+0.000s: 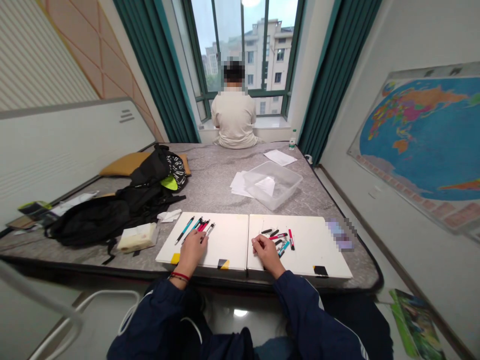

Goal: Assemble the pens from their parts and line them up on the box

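My left hand (192, 248) is over a row of pens on the left white board (228, 240). Its fingers are closed around a pen with a dark end (210, 229), partly hidden by the hand. A blue pen (184, 230) lies to the left, and several red, teal and black pens show past the fingertips. Above the right white board (311, 240), my right hand (268, 252) has its fingers curled together in a pinch; what they hold is hidden. Close beside it is a loose pile of pen parts, with a red barrel (291, 239) and a blue barrel (284, 249).
Behind the boards are a clear plastic bin (275, 187) and white papers (240, 184). A black backpack (101, 212) and a tissue pack (137, 237) lie left. A person (234, 115) sits at the window, near a water bottle (292, 140). A blurred phone-like object (340, 234) lies right.
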`<state>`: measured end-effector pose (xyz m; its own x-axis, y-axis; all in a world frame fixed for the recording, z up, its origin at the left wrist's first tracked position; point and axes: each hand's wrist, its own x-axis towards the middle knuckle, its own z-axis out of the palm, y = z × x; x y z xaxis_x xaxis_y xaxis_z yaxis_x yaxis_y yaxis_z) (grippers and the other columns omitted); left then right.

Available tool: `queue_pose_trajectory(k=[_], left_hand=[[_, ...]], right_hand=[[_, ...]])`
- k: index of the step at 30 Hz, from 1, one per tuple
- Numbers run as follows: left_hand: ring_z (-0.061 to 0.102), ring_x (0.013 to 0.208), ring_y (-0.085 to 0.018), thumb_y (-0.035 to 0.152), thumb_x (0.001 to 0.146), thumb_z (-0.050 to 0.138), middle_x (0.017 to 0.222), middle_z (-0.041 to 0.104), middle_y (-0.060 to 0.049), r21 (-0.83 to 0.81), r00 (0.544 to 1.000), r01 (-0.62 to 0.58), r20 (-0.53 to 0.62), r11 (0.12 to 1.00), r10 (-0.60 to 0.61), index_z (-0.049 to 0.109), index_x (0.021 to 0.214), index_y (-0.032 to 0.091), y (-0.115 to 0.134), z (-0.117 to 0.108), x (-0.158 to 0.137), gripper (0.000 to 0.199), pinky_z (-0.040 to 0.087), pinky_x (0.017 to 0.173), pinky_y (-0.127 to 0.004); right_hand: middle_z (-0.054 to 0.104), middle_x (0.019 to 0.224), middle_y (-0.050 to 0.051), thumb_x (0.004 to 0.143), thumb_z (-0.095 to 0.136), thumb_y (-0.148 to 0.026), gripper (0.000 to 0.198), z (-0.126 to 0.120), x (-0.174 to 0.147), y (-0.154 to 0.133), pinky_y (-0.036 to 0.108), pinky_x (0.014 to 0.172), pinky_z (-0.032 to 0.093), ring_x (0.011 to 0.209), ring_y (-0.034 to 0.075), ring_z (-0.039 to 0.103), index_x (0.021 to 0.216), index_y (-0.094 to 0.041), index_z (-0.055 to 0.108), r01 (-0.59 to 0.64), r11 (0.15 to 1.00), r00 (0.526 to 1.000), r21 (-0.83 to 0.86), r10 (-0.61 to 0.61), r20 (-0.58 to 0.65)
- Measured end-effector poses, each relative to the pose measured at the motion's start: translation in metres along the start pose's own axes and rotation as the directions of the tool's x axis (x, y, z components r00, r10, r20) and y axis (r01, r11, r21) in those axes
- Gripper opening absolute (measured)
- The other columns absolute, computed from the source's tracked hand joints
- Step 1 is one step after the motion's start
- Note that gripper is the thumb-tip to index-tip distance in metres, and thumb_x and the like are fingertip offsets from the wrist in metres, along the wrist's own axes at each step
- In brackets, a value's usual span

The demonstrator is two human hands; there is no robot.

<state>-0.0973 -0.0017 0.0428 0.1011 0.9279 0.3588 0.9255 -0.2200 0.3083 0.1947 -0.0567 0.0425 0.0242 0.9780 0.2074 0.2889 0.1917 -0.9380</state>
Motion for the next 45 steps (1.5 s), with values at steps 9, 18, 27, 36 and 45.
queue_pose_trajectory(k=[9,18,27,36,45], left_hand=[[0.062,0.088,-0.027,0.038,0.084,0.057,0.092,0.069,-0.009,0.081,0.996,0.085,0.003,0.993,-0.086,0.072,0.093,0.024,-0.002,-0.010,0.007,0.022,0.050,0.074,-0.039],[0.023,0.139,-0.044,0.060,0.081,0.056,0.152,0.027,-0.021,0.197,0.987,0.157,0.006,0.968,-0.162,0.041,0.143,0.017,-0.021,-0.019,0.010,0.077,0.028,0.104,-0.060],[0.047,0.129,-0.029,0.046,0.091,0.046,0.145,0.046,-0.012,0.025,0.993,0.024,0.113,0.999,-0.027,0.059,0.128,0.018,-0.036,-0.008,0.011,0.049,0.039,0.106,-0.041],[0.020,0.143,-0.038,0.055,0.091,0.040,0.157,0.020,-0.014,0.170,0.987,0.054,0.144,0.984,-0.079,0.040,0.144,0.017,-0.031,-0.002,0.013,0.066,0.029,0.109,-0.055],[0.015,0.144,-0.035,0.055,0.092,0.030,0.157,0.014,-0.020,0.124,0.970,-0.003,0.241,0.992,-0.027,0.029,0.148,0.008,-0.052,0.018,0.015,0.073,0.025,0.111,-0.054]], right_hand=[[0.058,0.056,0.000,0.091,0.049,-0.041,0.033,-0.001,-0.002,-0.001,0.025,0.056,0.039,0.053,0.014,0.051,0.067,-0.019,0.055,0.003,1.000,1.000,0.011,-0.004,0.007],[0.059,0.058,0.000,0.090,0.051,-0.038,0.029,-0.002,-0.002,-0.001,0.025,0.057,0.039,0.054,0.014,0.052,0.070,-0.019,0.056,0.033,0.999,0.999,0.017,-0.033,0.032],[0.058,0.059,0.000,0.088,0.052,-0.038,0.026,-0.003,-0.001,0.000,0.026,0.057,0.041,0.057,0.015,0.054,0.071,-0.019,0.056,0.017,0.996,0.999,0.092,-0.021,0.044],[0.057,0.058,-0.001,0.088,0.050,-0.035,0.024,-0.001,-0.004,-0.001,0.024,0.056,0.038,0.054,0.013,0.049,0.072,-0.018,0.057,0.029,1.000,0.998,-0.003,-0.029,0.061],[0.055,0.059,-0.002,0.088,0.050,-0.032,0.023,0.000,-0.006,-0.005,0.022,0.055,0.035,0.055,0.011,0.046,0.074,-0.018,0.059,0.072,0.990,0.995,-0.119,-0.062,0.081]])
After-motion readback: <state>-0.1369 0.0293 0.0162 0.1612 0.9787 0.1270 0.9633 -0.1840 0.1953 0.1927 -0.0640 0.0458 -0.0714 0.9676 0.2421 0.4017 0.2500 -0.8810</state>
